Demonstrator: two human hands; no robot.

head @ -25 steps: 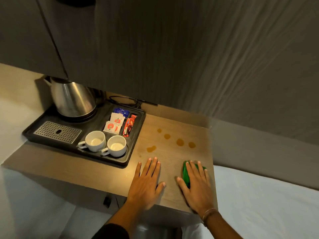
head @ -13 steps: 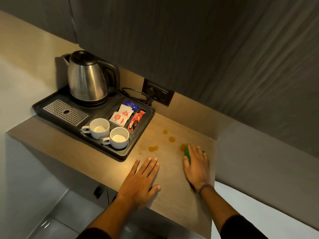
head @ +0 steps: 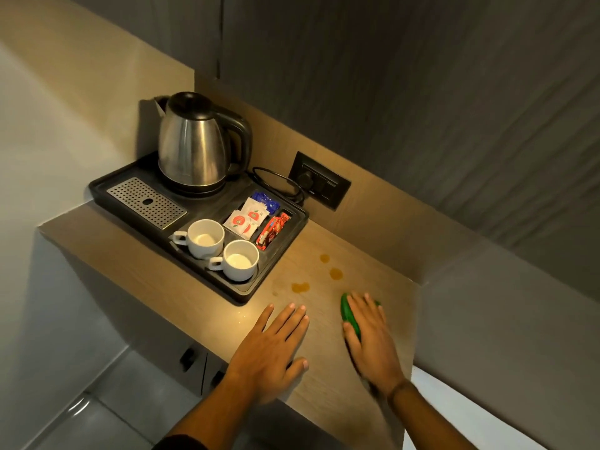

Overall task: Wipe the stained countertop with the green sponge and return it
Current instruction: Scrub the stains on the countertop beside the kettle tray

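A green sponge (head: 349, 311) lies on the wooden countertop (head: 328, 368) near its right edge, mostly hidden under my right hand (head: 370, 339), which presses flat on it. Three brown stains show on the wood just beyond: one at the far side (head: 324, 258), one in the middle (head: 336, 273) and one to the left (head: 300, 287). My left hand (head: 276, 345) rests flat on the countertop, fingers spread, holding nothing, just in front of the left stain.
A black tray (head: 240, 292) at the left carries a steel kettle (head: 194, 147), two white cups (head: 204, 238), sachets (head: 248, 219) and a drip grate (head: 147, 202). A wall socket (head: 321, 180) with a cord sits behind. A wall closes the right side.
My right hand pushed the sponge forward over the two rightmost stains, then drew it back a little; those stains no longer show. My head rose, bringing kettle and socket into view.
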